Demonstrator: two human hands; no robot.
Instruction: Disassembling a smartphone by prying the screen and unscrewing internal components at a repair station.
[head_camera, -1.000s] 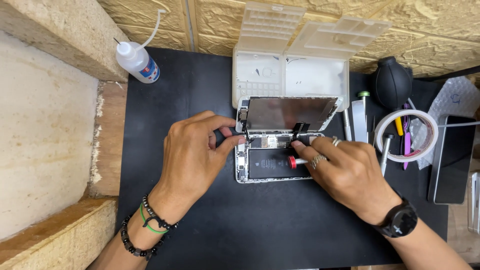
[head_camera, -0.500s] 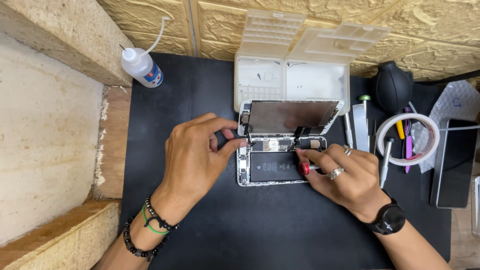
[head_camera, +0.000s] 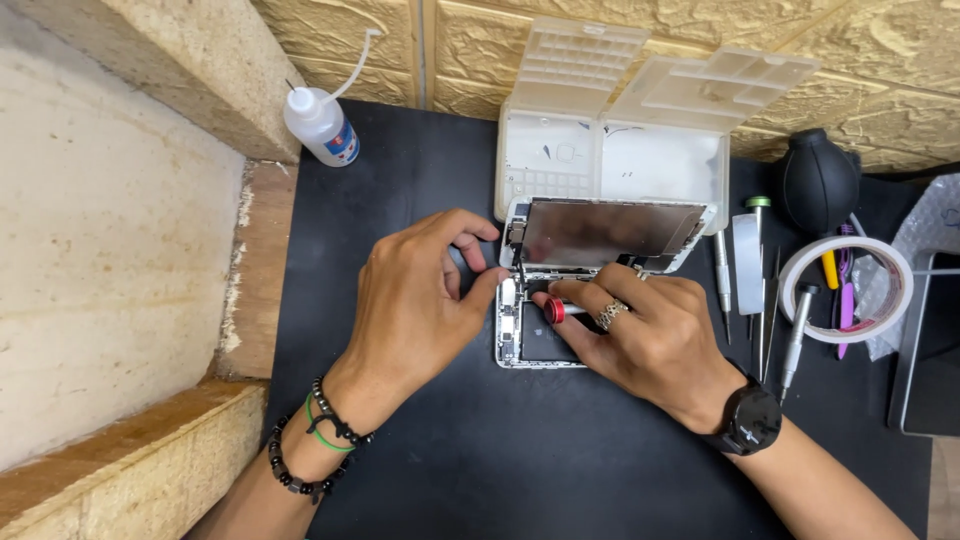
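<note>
Phone (head_camera: 520, 335), opened, lies flat at the centre of the black mat (head_camera: 450, 470); its screen panel (head_camera: 610, 232) is lifted and leans back against the white parts box (head_camera: 610, 160) just behind it. Left hand (head_camera: 415, 300) rests on the mat at the phone's left edge, thumb tip pressed to the frame, other fingers loosely curled, grasping nothing. Right hand (head_camera: 640, 335) covers the right half of the phone body, fingers closed around a screwdriver (head_camera: 556, 310) with a red cap; the tip is hidden under the fingers. Much of the phone's interior is blocked by this hand.

Surroundings: squeeze bottle (head_camera: 320, 125) with a long thin nozzle at the mat's upper left corner, well apart. To the right of the phone, a row of screwdrivers and tweezers (head_camera: 765, 300), then a roll of tape (head_camera: 845, 290) with coloured tools inside it. Black rubber air blower (head_camera: 820, 180) behind those. Dark tablet-like slab (head_camera: 930, 350) at the far right edge.
</note>
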